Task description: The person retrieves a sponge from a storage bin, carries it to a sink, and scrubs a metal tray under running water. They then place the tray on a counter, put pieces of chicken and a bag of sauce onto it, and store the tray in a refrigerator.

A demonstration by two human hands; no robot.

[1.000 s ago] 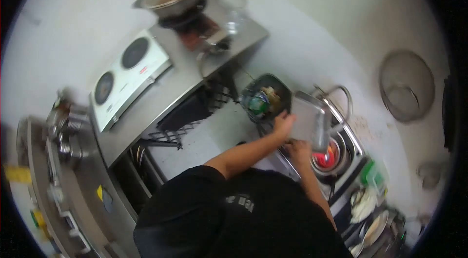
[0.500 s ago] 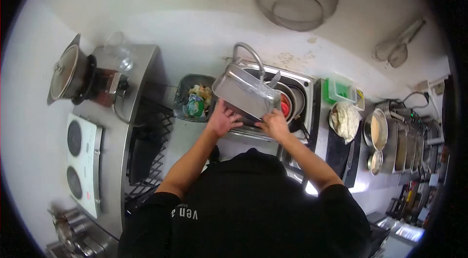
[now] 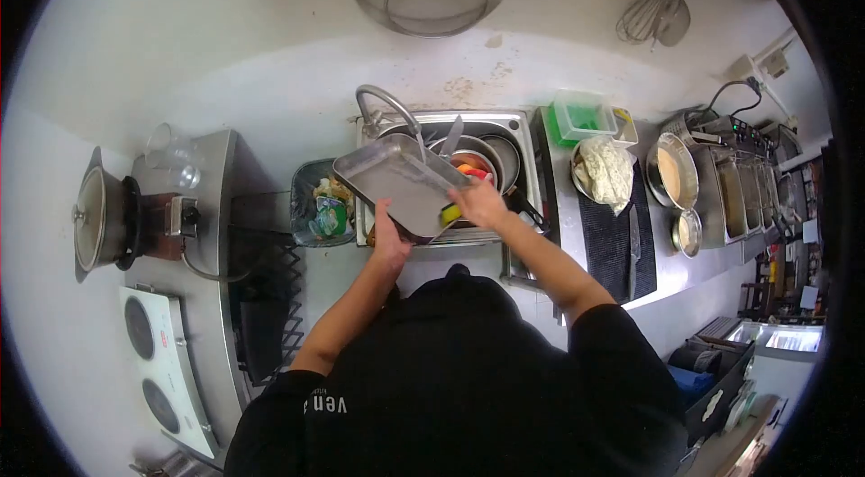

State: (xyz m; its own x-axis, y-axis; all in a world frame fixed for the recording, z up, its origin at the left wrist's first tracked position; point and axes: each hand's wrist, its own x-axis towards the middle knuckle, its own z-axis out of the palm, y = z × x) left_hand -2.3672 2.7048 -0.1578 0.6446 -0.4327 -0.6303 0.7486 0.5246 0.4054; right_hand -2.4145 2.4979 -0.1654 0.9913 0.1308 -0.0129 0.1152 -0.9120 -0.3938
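Note:
A rectangular metal tray (image 3: pixel 392 187) is tilted over the sink (image 3: pixel 516 123), its inside facing up toward me. My left hand (image 3: pixel 389 238) holds its near edge, thumb along the side wall. In my right hand (image 3: pixel 484 203) is a yellow sponge (image 3: pixel 450 214), pressed at the tray's near right corner. The curved faucet (image 3: pixel 389 97) ends over the tray's far side. Beyond my right hand, metal bowls (image 3: pixel 491 153) and a knife (image 3: pixel 452 135) sit in the sink, with something red and orange inside a bowl.
Left of the sink stands a waste bin (image 3: pixel 311 178) with scraps. A counter on the right bears a cloth-covered bowl (image 3: pixel 605 175), a dark mat (image 3: pixel 617 247) with a knife, and a green-and-clear container (image 3: pixel 584 115). A double hot plate (image 3: pixel 162 360) lies on the left counter.
My right hand has gone from holding the tray's edge to working the yellow sponge at its corner. My left hand has closed on the near edge. The view has shifted right.

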